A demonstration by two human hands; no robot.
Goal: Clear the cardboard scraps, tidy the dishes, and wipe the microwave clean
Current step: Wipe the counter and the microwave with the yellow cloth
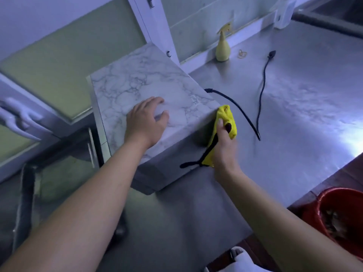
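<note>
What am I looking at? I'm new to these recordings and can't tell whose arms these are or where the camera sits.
There is no machine here. A person wears one camera on the head, and it looks down at their own arms. The left hand rests flat on the marble-patterned top of the microwave. The right hand holds a yellow cloth against the microwave's side edge. The microwave stands on a steel counter, where a yellow spray bottle also stands and a black power cord lies loose. A red bucket sits lower down, beyond the counter's edge.
</note>
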